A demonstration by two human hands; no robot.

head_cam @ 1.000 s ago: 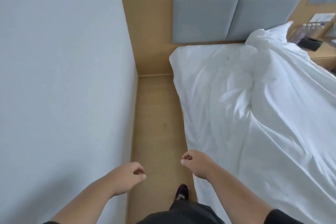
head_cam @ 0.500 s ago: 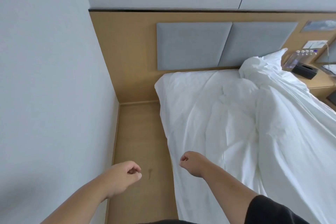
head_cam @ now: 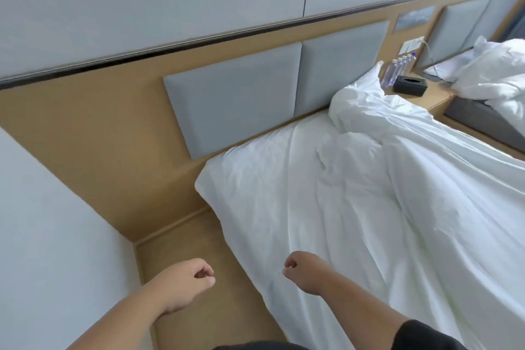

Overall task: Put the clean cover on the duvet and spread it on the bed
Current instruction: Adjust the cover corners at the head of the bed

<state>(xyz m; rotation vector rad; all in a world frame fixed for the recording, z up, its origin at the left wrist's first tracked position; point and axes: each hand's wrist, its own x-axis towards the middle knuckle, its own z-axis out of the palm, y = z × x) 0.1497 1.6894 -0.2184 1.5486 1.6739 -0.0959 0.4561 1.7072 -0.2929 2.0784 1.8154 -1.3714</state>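
A white duvet (head_cam: 420, 196) in its cover lies rumpled over the right part of the bed, bunched up near the headboard. The bed's (head_cam: 255, 179) left part shows a smoother white sheet. My left hand (head_cam: 184, 284) hovers over the floor strip beside the bed, fingers curled in, holding nothing. My right hand (head_cam: 305, 270) hovers just above the bed's near left edge, also curled in a fist and empty. Neither hand touches the bedding.
A pale wall (head_cam: 42, 236) stands close on the left, leaving a narrow wooden floor strip (head_cam: 196, 239). Grey headboard panels (head_cam: 235, 99) back the bed. A nightstand holds a black tissue box (head_cam: 410, 85) and several bottles (head_cam: 396, 71). A second bed (head_cam: 488, 74) lies beyond.
The view has risen and swung right, bringing the nightstand and second bed into sight. Both hands stay curled and empty, now nearer the bed's head end.
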